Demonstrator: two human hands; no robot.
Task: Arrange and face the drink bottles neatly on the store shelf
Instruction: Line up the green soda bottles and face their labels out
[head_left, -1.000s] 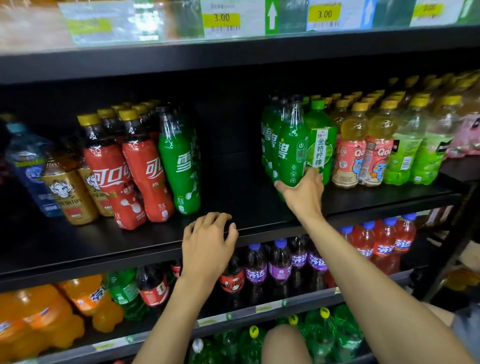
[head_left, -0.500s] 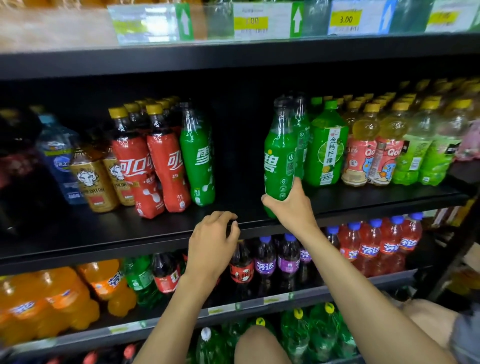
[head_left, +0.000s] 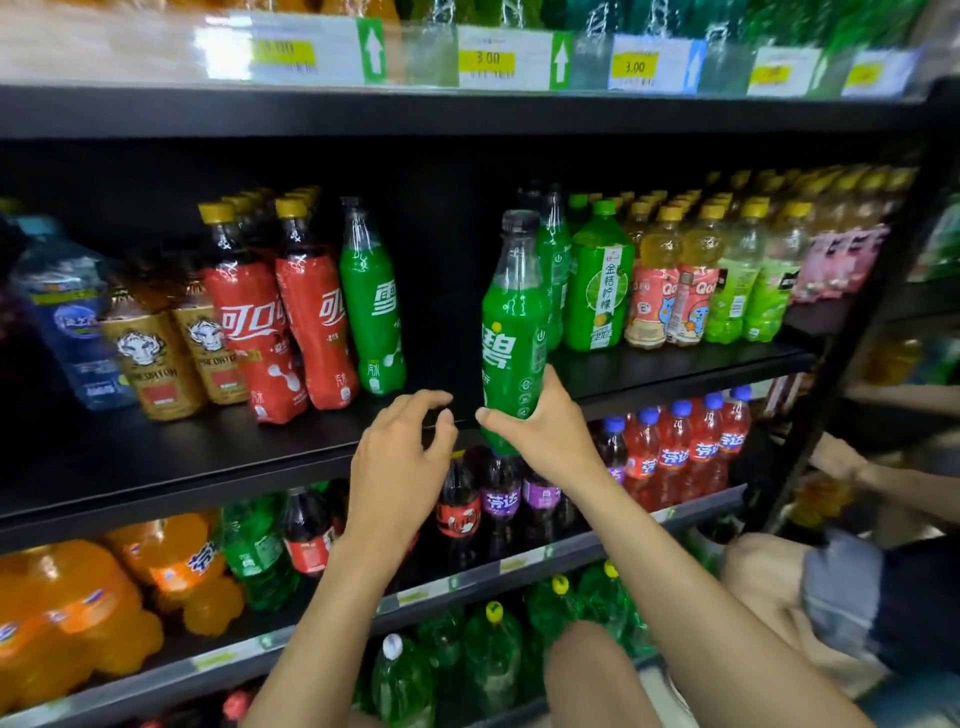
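My right hand (head_left: 545, 426) grips the base of a green soda bottle (head_left: 514, 332), held upright at the front lip of the black middle shelf (head_left: 208, 457). My left hand (head_left: 400, 457) hovers at the shelf edge just left of it, fingers spread and curled, holding nothing. Another green soda bottle (head_left: 371, 301) stands to the left beside two red cola bottles (head_left: 280, 322). A wide bare gap separates that one from the held bottle. More green bottles (head_left: 556, 275) stand behind the held one, beside a green lime drink bottle (head_left: 597, 280).
Rows of yellow-capped juice bottles (head_left: 696, 280) fill the shelf's right side. Gold-labelled bottles (head_left: 156, 353) and a water bottle (head_left: 62, 322) stand at left. Purple, red and orange sodas (head_left: 670, 452) sit on the shelf below. Another person's arm (head_left: 883, 478) reaches in at far right.
My right hand has pulled the green bottle out of its row, forward and leftward to the shelf's front edge. My left hand stayed at the edge, fingers opening slightly.
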